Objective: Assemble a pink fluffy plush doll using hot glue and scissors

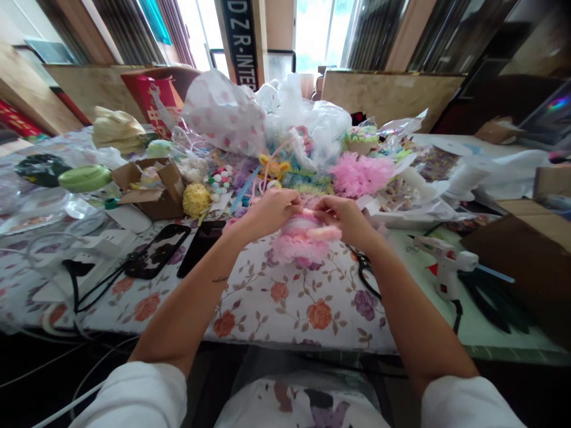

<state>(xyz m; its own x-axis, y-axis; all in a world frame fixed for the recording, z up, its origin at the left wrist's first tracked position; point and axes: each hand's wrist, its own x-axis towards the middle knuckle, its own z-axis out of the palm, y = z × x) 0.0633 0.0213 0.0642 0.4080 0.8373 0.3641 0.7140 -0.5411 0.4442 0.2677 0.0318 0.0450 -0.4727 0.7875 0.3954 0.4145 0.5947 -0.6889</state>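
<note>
A fluffy pink and white piece [300,248] is held up over the flowered tablecloth, in front of a heap of colourful craft materials. My left hand [277,211] has its fingers pinched at the upper left of this piece. On the other side, my right hand [341,219] pinches its upper right edge, with a fuzzy pale pink strip [323,233] beside the fingers. Both hands are close together, and their fingertips partly hide the top of the piece.
Two phones [157,251] and cables lie at the left, behind them an open cardboard box [154,189]. Black-handled scissors [368,276] lie by my right forearm. A white glue gun [450,267] stands at the right. Plastic bags [225,113] rise at the back.
</note>
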